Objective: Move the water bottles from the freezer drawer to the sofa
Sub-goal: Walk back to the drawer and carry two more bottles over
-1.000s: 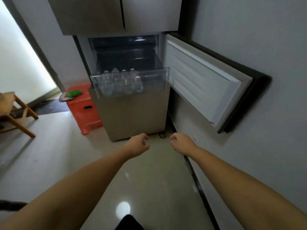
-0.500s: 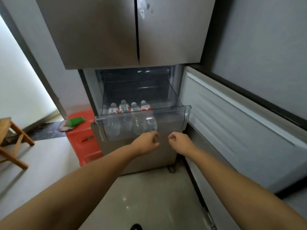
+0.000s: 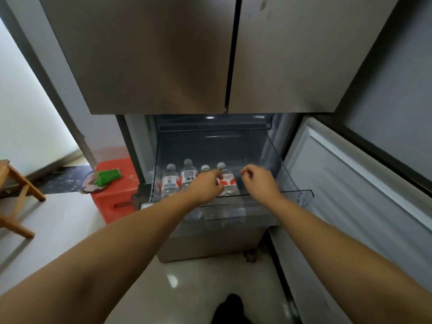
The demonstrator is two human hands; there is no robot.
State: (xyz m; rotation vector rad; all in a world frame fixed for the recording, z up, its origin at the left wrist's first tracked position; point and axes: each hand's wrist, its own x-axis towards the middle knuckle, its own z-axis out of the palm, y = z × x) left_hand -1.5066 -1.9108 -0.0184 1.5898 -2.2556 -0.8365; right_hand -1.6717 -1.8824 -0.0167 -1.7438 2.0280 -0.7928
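While four small clear plastic water bottles (image 3: pixel 198 181) with red-and-white labels stood in a row inside the pulled-out transparent freezer drawer (image 3: pixel 289 181), both hands hovered above them: the left hand (image 3: pixel 205 185) and right hand (image 3: pixel 257 181) were loosely curled, holding nothing.

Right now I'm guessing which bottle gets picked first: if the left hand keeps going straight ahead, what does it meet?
Probably the rightmost water bottle: the left hand, fingers loosely curled, overlaps its red-and-white label inside the freezer drawer. Depth is unclear, so it may already be touching.
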